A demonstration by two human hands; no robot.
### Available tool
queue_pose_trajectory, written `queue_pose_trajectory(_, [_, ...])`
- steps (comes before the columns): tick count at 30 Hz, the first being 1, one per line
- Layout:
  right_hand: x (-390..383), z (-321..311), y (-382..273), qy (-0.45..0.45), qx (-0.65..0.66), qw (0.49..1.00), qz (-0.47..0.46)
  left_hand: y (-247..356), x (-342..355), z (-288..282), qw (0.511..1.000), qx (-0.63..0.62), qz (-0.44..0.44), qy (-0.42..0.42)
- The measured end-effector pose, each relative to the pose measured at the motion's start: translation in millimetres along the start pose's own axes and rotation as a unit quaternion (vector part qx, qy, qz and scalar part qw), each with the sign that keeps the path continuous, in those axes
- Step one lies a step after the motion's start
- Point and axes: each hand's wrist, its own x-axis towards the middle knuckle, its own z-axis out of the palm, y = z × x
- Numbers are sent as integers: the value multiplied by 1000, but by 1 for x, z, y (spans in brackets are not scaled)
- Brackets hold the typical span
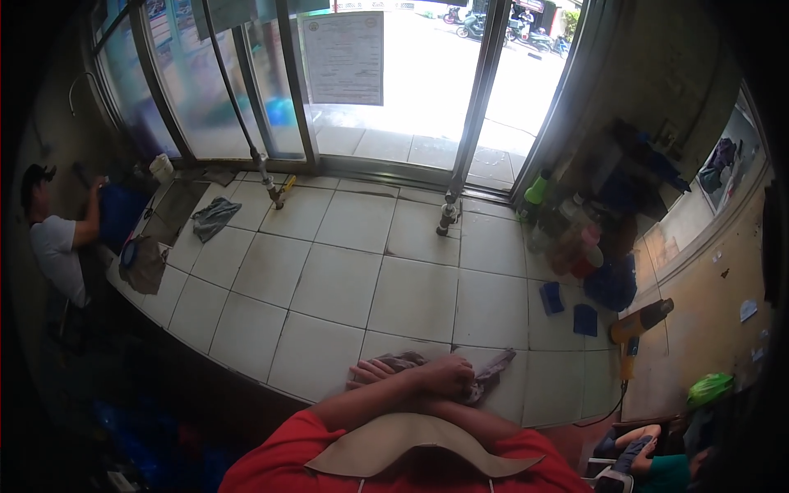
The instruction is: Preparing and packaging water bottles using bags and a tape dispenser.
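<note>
My forearms are crossed at the near edge of the white tiled counter (329, 287). The left one reaches over to the right, and my left hand (449, 376) is closed in a fist on a greyish rag (496, 367) whose loose end sticks out to the right. Beneath it the right forearm passes to the left. My right hand (371, 374) lies with fingers stretched out and apart, beside a crumpled greyish rag part (404, 360). Whether both rag parts belong to one piece is hidden by my arm.
Two pipe fittings (446, 218) (271, 193) rise from the counter's far side. A grey cloth (216, 219) lies left. Blue sponge-like blocks (551, 298), bottles (536, 193) and a heat gun (641, 320) stand right. Another person (57, 238) works far left; another person's hand (645, 444) shows lower right.
</note>
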Motion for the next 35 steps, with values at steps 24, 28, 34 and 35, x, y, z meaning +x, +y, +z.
queue_pose_trajectory(24, [-2, -4, -3, -10, -31, 999, 0, -4, -2, 6, 999, 14, -22, -37])
queue_pose_trajectory(28, [-1, -1, 1, -12, -44, 999, -6, -5, 0, 1, 998, 37, -32, -46])
queue_pose_trajectory(34, [2, 3, -5, 15, -7, 1000, -4, -10, -5, 7, 999, 10, -27, -38])
queue_pose_trajectory(35, [-1, 6, -1, 24, -14, 1000, -5, -11, -1, 7, 999, -7, -22, -38])
